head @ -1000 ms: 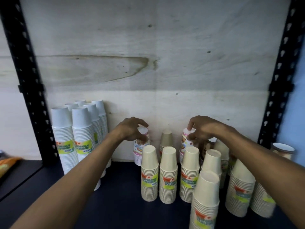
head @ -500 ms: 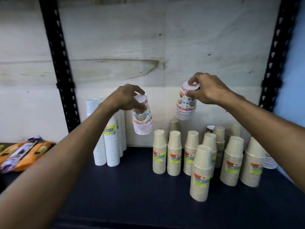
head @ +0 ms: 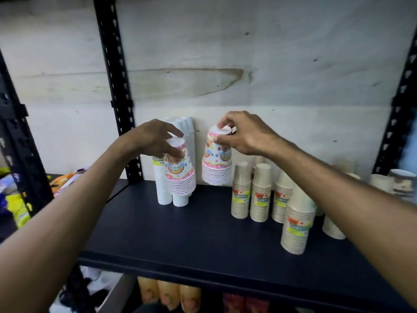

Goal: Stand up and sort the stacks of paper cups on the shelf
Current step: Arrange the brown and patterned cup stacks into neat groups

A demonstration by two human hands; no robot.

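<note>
Pink-patterned cup stacks hang above the dark shelf (head: 203,233): left hand (head: 155,137) grasps the left stack (head: 179,171), right hand (head: 244,134) grasps the right stack (head: 216,161), near the white stacks (head: 163,184).

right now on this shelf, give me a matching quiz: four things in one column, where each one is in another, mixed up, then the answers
Things
1. white cup stacks
2. beige cup stacks
3. left colourful stack
4. right colourful stack

Places
A. held in the right hand
B. standing on the shelf, right side
C. held in the left hand
D. standing by the black post

Pairs: 1-D, 2-B, 3-C, 4-A
</note>
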